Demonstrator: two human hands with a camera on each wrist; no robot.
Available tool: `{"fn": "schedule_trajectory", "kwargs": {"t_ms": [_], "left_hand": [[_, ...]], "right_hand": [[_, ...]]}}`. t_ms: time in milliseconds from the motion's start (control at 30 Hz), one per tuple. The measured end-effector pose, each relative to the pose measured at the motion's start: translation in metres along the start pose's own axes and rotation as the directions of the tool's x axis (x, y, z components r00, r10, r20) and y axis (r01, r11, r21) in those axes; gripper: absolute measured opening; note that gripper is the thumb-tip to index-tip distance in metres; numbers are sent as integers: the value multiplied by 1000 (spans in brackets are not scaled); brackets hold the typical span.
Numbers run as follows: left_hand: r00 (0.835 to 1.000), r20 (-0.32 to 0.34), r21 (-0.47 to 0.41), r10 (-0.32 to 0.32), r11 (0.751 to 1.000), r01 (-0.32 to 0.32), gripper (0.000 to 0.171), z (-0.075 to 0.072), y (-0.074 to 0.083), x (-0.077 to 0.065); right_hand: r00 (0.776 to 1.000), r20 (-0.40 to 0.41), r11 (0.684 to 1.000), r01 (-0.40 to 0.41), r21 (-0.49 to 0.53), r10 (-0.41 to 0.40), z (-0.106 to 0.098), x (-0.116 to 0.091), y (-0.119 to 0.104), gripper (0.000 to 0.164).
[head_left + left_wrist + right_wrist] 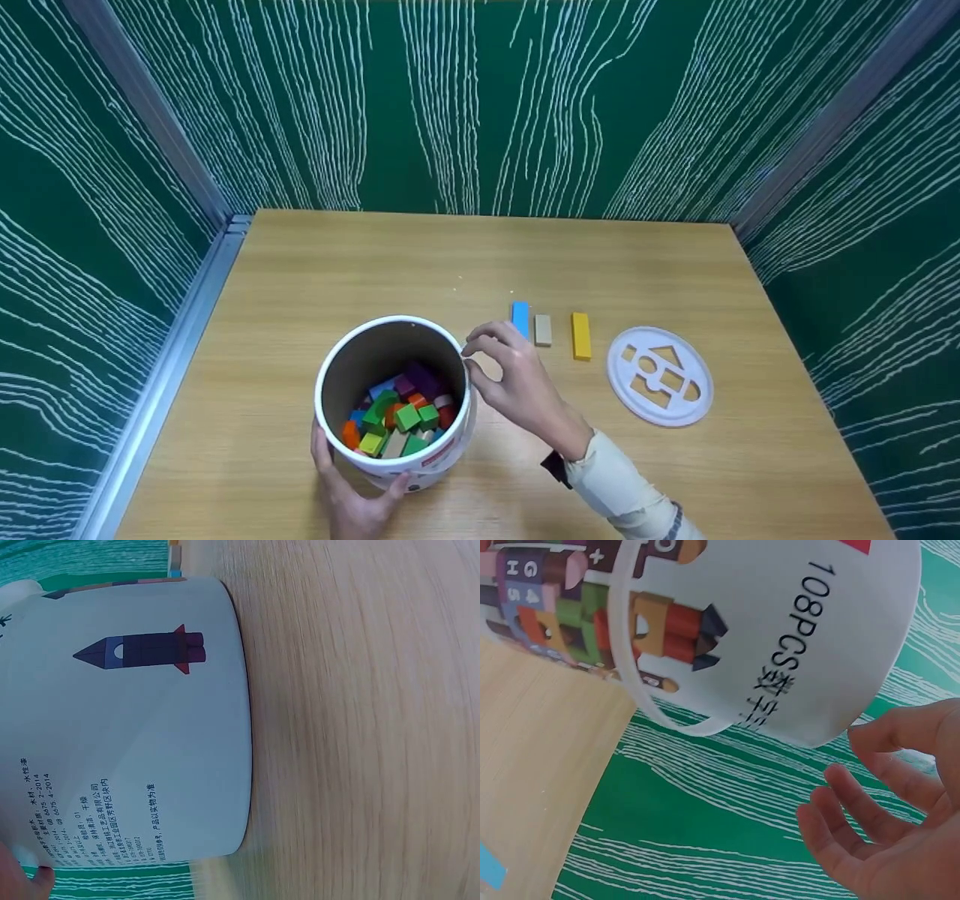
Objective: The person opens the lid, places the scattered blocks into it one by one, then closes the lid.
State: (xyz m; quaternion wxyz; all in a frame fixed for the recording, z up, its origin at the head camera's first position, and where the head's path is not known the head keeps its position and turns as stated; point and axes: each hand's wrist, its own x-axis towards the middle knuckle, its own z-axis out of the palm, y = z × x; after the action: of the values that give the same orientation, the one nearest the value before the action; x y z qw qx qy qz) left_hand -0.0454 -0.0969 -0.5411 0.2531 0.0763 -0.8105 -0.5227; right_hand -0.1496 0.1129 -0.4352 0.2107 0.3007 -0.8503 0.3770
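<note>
A white printed bucket point(448, 456) stands on the table, its top uncovered. Inside lies a heap of coloured blocks, among them a green block point(407, 417) and a purple block point(426, 381). My left hand point(357, 504) grips the bucket low on its near left side, thumb across the front; only a bit of that hand point(21, 879) shows in the left wrist view. At the right of the rim is my right hand point(517, 375), fingers loosely bent. In the right wrist view one fingertip of that hand point(900, 814) meets the bucket's edge, and the others are apart from it.
Right of the bucket lie a blue block point(520, 318), a beige block point(543, 330) and a yellow block point(581, 336). Farther right is a white lid point(675, 414) with shaped cutouts. The bucket's white handle point(620, 630) hangs down. Green patterned walls point(442, 112) border the table.
</note>
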Motion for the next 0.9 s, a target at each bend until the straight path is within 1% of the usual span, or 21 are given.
{"fn": "schedule_trajectory", "kwargs": {"t_ms": [100, 167, 267, 367, 400, 433, 500, 600, 667, 733, 900], "left_hand": [[1000, -3, -8, 11, 1000, -11, 116, 1, -5, 0], [1000, -8, -13, 29, 999, -30, 115, 1, -8, 0], [994, -29, -24, 108, 994, -109, 115, 2, -11, 0], [981, -48, -37, 188, 981, -190, 116, 2, -14, 0], [977, -52, -40, 207, 977, -209, 116, 2, -15, 0], [976, -53, -43, 210, 976, -212, 116, 2, -15, 0], [982, -46, -41, 183, 982, -185, 116, 2, -15, 0], [993, -31, -31, 113, 993, -114, 116, 2, -13, 0], [997, -22, -22, 68, 997, -68, 116, 2, -11, 0], [998, -21, -18, 53, 998, -53, 116, 2, -10, 0], [998, -29, -12, 63, 998, -63, 116, 2, -10, 0]], "right_hand": [[1000, -20, 1000, -9, -4, 9, 1, 0, 6, 5], [999, -35, 1000, -11, -14, 10, 1, 0, 10, 6], [999, -50, 999, -11, -38, 9, 2, 0, 16, 9], [999, -46, 998, -22, -52, 20, 4, -1, 23, 9], [999, -41, 998, -31, -56, 29, 5, -1, 25, 9], [999, -35, 998, -40, -57, 38, 6, -2, 28, 8], [998, -24, 997, -60, -56, 59, 7, -3, 33, 7], [996, -12, 993, -92, -69, 92, 10, -4, 41, 6], [993, -4, 989, -117, -86, 117, 12, -5, 46, 6], [990, 2, 984, -143, -107, 144, 14, -6, 50, 6], [981, 15, 972, -191, -135, 195, 19, -9, 60, 6]]}}
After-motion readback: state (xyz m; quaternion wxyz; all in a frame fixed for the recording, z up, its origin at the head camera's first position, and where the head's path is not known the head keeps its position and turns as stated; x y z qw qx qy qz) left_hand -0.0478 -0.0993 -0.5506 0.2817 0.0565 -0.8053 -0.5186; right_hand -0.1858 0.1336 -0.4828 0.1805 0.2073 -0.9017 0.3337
